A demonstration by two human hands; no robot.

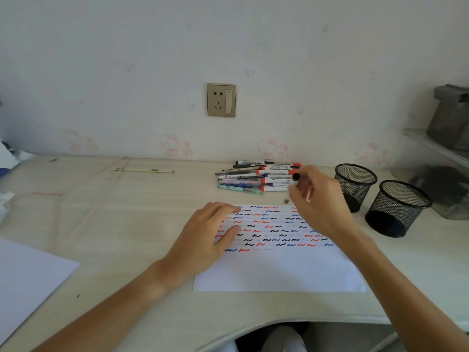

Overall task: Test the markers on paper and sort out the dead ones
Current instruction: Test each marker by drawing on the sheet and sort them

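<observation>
Setting: pale wooden desk (127, 224) pushed against a white wall with faint pink cartoon cat prints; a gold-framed power socket (221, 100) sits on the wall above the desk.
Marker in hand: a marker with a black cap (296, 177), held just at the right edge of the pile; its barrel is mostly hidden by the fingers.
Right hand: right hand (319, 207) raised over the top right corner of the paper, fingers curled and pinching the black-capped marker.
Marker pile: loose heap of markers and pens (256, 177) lying near the wall, behind the paper, with red, black and blue caps.
Paper: white sheet (279, 270) lying flat in front of the person; its upper half is filled with rows of short red, blue and black squiggles.
Left hand: left hand (205, 240) lying flat on the left part of the sheet, fingers relaxed, grasping nothing.
Cups: two black mesh cups (355, 185), (397, 208) standing side by side to the right of the paper.
Other items: a second white sheet (28, 278) at the desk's left edge; a wrapped stick-like item (142, 170) near the wall.
</observation>
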